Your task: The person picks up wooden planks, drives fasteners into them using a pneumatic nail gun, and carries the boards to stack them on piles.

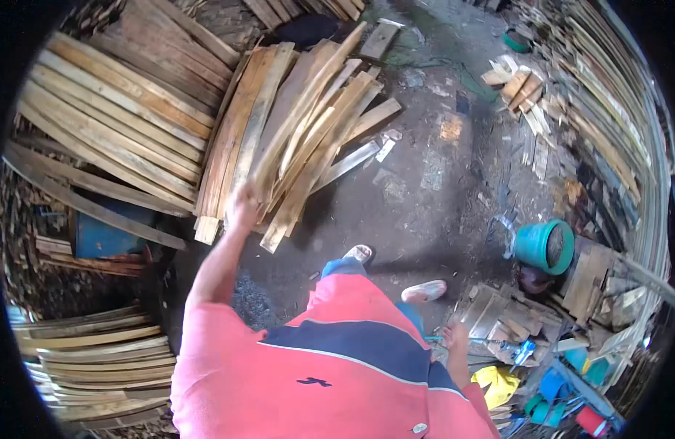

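Note:
My left hand (242, 207) is stretched forward over the near end of a pile of wooden planks (268, 124). Its fingers are slightly blurred and closed at the end of a long, narrow wooden plank (308, 99), which slants away across the pile. Other loose planks (330, 139) fan out beside it. Low at my right side, my right hand (455, 337) has its fingers curled in. A thin turquoise strip (432, 338) shows by this hand, and what the fingers hold is too small to make out.
Stacked boards (118, 117) stand at the left, with another stack (103, 366) nearer. A green bucket (544, 245) sits on the dirt floor to the right, close to scrap wood (498, 314). A yellow item (496, 385) and several coloured containers lie at lower right. Long slats (608, 95) line the right side.

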Available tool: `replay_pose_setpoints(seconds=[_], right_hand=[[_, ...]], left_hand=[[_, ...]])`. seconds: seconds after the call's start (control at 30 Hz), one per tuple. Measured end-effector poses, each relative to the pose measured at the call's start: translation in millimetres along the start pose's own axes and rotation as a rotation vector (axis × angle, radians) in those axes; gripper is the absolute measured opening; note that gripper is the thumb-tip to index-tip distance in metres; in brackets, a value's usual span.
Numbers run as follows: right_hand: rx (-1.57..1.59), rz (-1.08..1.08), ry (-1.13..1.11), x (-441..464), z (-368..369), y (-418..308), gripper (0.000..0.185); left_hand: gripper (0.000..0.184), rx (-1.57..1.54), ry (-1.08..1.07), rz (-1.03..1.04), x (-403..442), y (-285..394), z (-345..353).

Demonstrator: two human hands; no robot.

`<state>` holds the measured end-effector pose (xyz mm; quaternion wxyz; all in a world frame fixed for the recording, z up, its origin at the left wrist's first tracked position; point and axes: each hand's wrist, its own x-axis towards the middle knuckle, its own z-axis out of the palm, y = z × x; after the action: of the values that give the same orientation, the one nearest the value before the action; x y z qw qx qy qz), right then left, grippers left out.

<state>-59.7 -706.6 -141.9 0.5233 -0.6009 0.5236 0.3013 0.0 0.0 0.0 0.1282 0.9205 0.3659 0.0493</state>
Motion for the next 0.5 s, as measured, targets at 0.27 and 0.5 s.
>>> replay_pose_setpoints(seconds=[0.27, 0.5], right_hand=[[-0.663, -0.844, -0.115, -129.8, 183.8, -84.5, 0.042], [-0.483, -0.725, 0.077, -81.2, 144.8, -5.2, 0.036]], left_hand=[[0.033, -0.163, -0.451, 0.235, 45.2, 13.2, 25.7], [0.036, -0.116, -1.045, 0.345, -152.2, -3.7, 178.6]])
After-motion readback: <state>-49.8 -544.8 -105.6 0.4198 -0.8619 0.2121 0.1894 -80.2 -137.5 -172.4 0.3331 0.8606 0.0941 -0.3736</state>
